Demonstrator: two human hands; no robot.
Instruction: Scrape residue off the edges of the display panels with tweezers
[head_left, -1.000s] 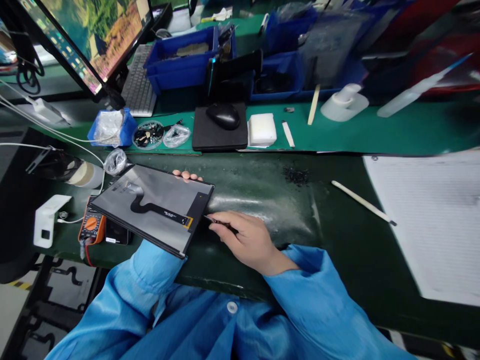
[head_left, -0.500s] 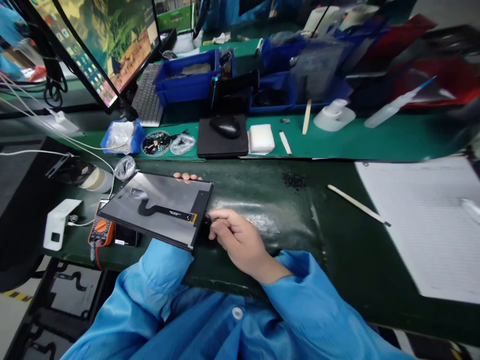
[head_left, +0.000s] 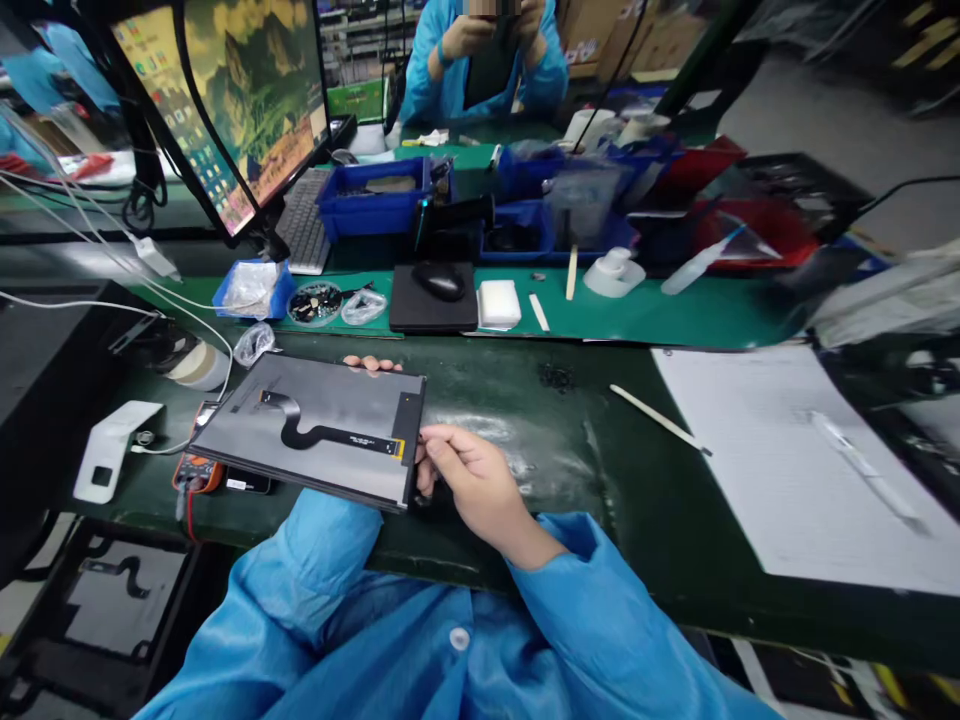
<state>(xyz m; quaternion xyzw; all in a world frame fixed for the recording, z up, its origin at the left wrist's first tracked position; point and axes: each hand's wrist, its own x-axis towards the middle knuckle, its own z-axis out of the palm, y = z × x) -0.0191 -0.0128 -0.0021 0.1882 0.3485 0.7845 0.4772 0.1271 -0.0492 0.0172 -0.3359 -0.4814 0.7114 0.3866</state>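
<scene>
A flat display panel (head_left: 247, 425) is held up over the bench, its grey back facing me. A black flex cable (head_left: 319, 437) runs across that back to a gold-edged connector near the right side. My left hand (head_left: 373, 364) supports the panel from beneath; only its fingertips show, curled over the far edge. At the right edge, the fingers of my right hand (head_left: 469, 475) are pinched together against the panel's side. Whether anything small sits between those fingers is hidden.
An orange multimeter (head_left: 198, 472) and a white bracket (head_left: 116, 450) lie left of the panel. Farther back are a mouse (head_left: 440, 281), a white pad block (head_left: 499, 303) and blue bins (head_left: 375, 197). Paper (head_left: 750, 480) and a stick (head_left: 660, 419) lie right. A co-worker (head_left: 484, 60) sits opposite.
The camera view has swung to the right, bringing the co-worker opposite into sight. The panel's back is tilted slightly more toward me. My right hand stays at its right edge.
</scene>
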